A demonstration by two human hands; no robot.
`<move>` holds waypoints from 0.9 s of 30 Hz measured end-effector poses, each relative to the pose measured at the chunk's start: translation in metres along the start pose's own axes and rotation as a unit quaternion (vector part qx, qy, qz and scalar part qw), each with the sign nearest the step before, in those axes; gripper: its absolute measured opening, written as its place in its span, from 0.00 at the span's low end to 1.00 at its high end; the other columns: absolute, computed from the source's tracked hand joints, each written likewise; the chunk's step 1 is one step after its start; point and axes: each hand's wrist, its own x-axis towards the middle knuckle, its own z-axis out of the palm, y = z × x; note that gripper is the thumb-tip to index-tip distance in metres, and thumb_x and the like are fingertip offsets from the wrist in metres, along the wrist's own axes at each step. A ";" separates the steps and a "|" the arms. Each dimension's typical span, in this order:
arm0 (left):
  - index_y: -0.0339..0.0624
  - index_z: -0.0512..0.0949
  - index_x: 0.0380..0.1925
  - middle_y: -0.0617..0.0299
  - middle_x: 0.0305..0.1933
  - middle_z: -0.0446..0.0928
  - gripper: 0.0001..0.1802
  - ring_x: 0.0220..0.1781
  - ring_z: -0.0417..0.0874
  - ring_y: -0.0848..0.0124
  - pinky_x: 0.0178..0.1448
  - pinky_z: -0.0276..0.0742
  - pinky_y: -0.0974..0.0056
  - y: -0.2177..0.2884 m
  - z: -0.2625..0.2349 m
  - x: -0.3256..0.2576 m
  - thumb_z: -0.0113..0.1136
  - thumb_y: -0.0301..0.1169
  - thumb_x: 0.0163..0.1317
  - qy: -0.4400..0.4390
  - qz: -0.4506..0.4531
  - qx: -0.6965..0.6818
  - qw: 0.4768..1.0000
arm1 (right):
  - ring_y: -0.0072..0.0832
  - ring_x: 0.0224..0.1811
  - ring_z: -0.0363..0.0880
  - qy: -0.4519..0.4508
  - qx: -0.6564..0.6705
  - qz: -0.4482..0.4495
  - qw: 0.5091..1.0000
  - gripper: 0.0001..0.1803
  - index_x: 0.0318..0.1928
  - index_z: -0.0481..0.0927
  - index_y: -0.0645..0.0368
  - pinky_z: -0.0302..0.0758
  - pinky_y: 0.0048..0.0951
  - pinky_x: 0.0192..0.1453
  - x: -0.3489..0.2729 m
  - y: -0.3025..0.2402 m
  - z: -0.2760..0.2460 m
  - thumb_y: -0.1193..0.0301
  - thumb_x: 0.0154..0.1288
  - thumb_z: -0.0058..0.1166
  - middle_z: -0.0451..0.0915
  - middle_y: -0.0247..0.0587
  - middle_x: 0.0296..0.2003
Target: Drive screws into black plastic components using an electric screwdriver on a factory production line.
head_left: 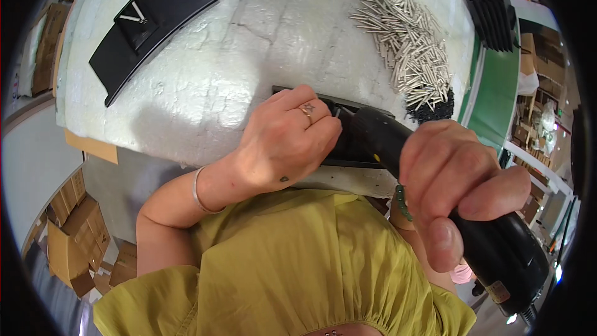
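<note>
My right hand (463, 186) is wrapped round a black corded electric screwdriver (388, 140), which points up and left. Its tip reaches a black plastic panel (354, 154) lying at the near edge of the table, in front of my body. Over the left part of that panel my left hand (289, 127) is closed, fingers curled, right beside the screwdriver's tip. Whatever those fingers pinch is hidden beneath them. A sliver of silver metal shows between the hand and the tip.
Another black curved panel (168, 9), with silver pins in its recess, lies at the left. Silver metal pins (410, 43) are heaped at the right, beside small black pieces (430, 111). Stacked black parts (491, 15) stand far right on a green surface (488, 90). Cardboard boxes (78, 236) sit lower left.
</note>
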 end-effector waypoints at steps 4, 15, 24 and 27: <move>0.42 0.74 0.21 0.61 0.23 0.70 0.07 0.28 0.73 0.63 0.32 0.71 0.61 0.003 -0.003 0.000 0.63 0.23 0.41 0.006 0.000 0.017 1.000 | 0.25 0.15 0.68 -0.011 0.011 -0.014 1.000 0.19 0.37 0.64 0.57 0.66 0.28 0.18 -0.004 0.000 -0.002 0.77 0.53 0.64 0.71 0.34 0.19; 0.40 0.72 0.53 0.51 0.57 0.70 0.43 0.56 0.69 0.49 0.61 0.64 0.49 0.027 -0.020 0.008 0.75 0.32 0.29 -0.156 -0.030 0.122 0.980 | 0.23 0.19 0.66 0.259 0.013 -0.108 0.960 0.18 0.47 0.65 0.53 0.65 0.29 0.28 -0.080 -0.051 -0.057 0.75 0.57 0.54 0.68 0.34 0.20; 0.39 0.76 0.47 0.53 0.51 0.74 0.34 0.49 0.74 0.53 0.51 0.71 0.54 0.038 -0.018 0.008 0.74 0.30 0.31 -0.168 0.013 0.085 0.982 | 0.23 0.17 0.63 0.368 -0.021 -0.127 0.921 0.17 0.46 0.64 0.55 0.65 0.29 0.27 -0.118 -0.015 -0.060 0.75 0.55 0.52 0.68 0.34 0.20; 0.37 0.78 0.27 0.55 0.30 0.77 0.13 0.29 0.76 0.56 0.32 0.72 0.60 0.035 -0.054 -0.033 0.68 0.23 0.37 -0.198 -0.020 -0.004 0.980 | 0.23 0.16 0.63 0.369 0.012 -0.133 0.920 0.17 0.46 0.64 0.55 0.64 0.28 0.26 -0.107 -0.002 -0.063 0.76 0.55 0.49 0.67 0.34 0.19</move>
